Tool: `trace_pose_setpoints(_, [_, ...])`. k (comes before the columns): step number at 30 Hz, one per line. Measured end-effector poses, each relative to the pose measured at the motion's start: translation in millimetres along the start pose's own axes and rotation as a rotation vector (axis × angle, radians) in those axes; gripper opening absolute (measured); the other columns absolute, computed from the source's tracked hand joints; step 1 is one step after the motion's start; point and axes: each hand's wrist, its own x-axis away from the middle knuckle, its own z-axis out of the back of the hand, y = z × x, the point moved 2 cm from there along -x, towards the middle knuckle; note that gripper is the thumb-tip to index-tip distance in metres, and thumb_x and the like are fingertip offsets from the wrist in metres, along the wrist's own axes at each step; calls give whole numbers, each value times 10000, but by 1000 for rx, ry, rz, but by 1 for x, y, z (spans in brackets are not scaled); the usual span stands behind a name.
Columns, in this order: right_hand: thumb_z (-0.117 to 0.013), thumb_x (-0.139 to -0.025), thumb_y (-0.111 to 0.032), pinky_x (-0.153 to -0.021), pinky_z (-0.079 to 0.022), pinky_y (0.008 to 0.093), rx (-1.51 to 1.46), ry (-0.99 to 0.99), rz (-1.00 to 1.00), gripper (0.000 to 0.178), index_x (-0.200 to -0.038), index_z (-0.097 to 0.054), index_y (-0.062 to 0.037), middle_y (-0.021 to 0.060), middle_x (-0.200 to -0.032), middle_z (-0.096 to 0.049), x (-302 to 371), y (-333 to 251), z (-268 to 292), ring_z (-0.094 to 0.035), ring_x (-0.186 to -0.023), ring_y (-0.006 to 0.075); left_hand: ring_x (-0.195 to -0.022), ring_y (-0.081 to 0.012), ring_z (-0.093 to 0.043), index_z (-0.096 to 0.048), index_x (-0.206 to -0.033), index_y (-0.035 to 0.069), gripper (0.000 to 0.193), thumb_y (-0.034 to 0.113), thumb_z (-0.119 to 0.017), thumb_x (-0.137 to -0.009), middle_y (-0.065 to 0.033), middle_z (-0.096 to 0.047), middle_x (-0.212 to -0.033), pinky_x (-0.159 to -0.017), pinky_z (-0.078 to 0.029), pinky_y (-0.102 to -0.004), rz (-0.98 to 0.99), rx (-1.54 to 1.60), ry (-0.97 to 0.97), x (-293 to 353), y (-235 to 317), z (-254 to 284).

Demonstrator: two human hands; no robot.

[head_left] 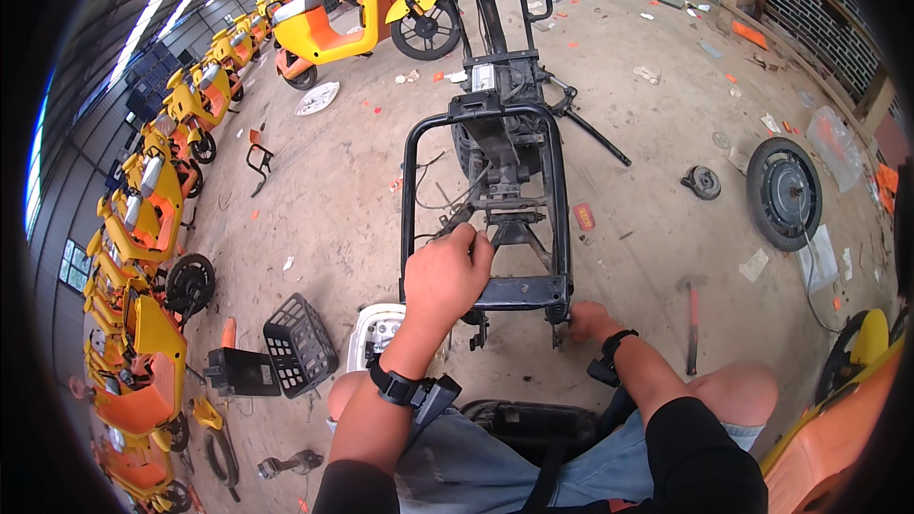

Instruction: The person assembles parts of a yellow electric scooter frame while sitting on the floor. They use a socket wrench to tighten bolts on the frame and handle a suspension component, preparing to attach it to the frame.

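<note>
A stripped black scooter frame (410, 181) stands in front of me, its looped tube and cross plate (519, 292) nearest to me. My left hand (446, 274) is closed over the near left part of the frame, fingers curled down and thumb on top. What it grips is hidden beneath it. Low beside the near right corner is my right hand (592, 323), next to a dark spring-like part (556, 312). Its fingers are bent together, and anything between them is too small to make out. Both wrists wear black straps with small devices.
A red-handled hammer (693, 328) lies to the right, beyond it a wheel (784, 194) and a round dark part (703, 183). On the left are a white basin (373, 335) with small parts and a black basket (299, 345). Yellow scooters (143, 324) line the left side.
</note>
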Motion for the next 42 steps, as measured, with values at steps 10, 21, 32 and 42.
trace_pose_setpoints(10, [-663, -801, -232, -853, -575, 445, 66, 90, -22, 233, -954, -780, -102, 155, -988, -752, 15, -13, 9, -721, -969, 338, -633, -406, -632, -635, -784, 52, 292, 293, -602, -948, -183, -627, -635, -608, -502, -502, 37, 28, -19, 0, -2, -2])
trace_pose_setpoints(21, [-770, -698, -317, -893, -572, 436, 10, -30, -46, 371, -1018, -771, -132, 125, -1059, -748, -3, 0, -3, -705, -1020, 328, -623, -401, -630, -629, -781, 49, 294, 290, -599, -946, -181, -619, -617, -599, -492, -503, 42, 27, -44, -1, -1, 0])
trace_pose_setpoints(32, [-683, -744, -221, -691, -539, 411, -243, -311, 37, 150, -789, -747, -93, 117, -752, -707, -35, 33, -31, -698, -748, 289, -615, -412, -626, -604, -754, 42, 310, 286, -602, -945, -192, -611, -611, -595, -486, -517, 27, 54, -35, -2, -1, 0])
trace_pose_setpoints(42, [-776, -789, -325, -607, -487, 321, -373, -491, 2, 255, -860, -722, -86, 33, -723, -662, -17, 21, 24, -604, -636, 160, -643, -414, -633, -601, -755, 41, 315, 291, -600, -946, -197, -622, -632, -612, -493, -513, 54, 53, -67, -2, -3, 3])
